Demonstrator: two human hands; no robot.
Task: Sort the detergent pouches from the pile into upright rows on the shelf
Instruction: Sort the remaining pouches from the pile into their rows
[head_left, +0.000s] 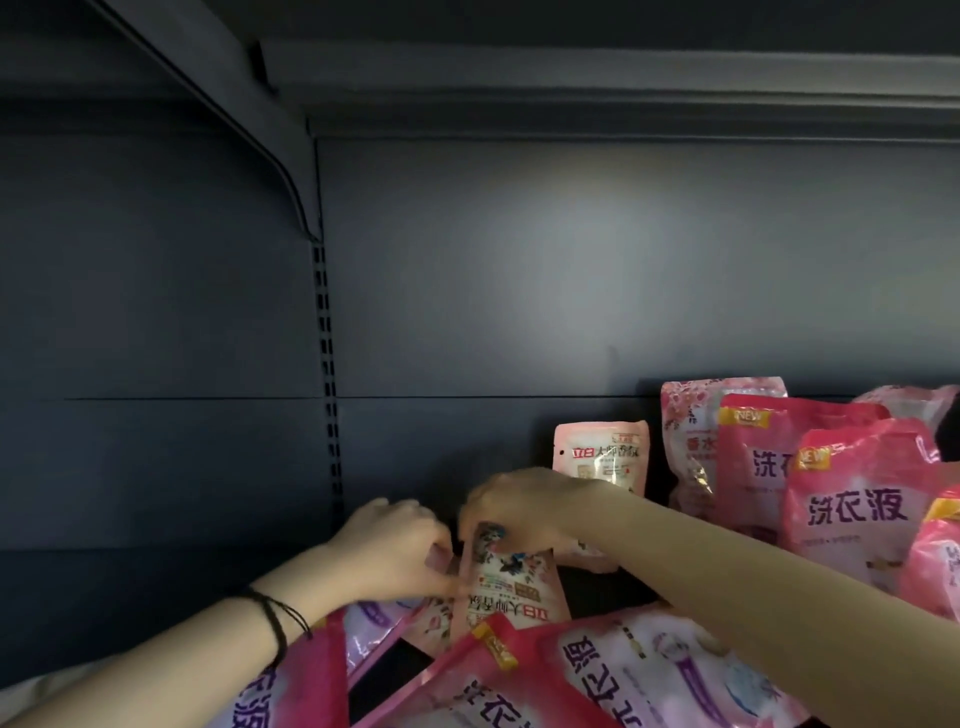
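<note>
Small pale-pink plastic detergent pouch (511, 587), its print upside down, is held over the dark metal shelf (208, 571), just behind the pile of large pink-and-white pouches (623, 670). The right hand (524, 509) grips its top edge; the left hand (395, 545) pinches its left side. At the right, big pink pouches (857, 499) stand upright.

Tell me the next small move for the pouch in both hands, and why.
Probably flip the small pouch and stand it beside the matching upright pouch: the left hand and right hand grip it, and its print reads upside down.
</note>
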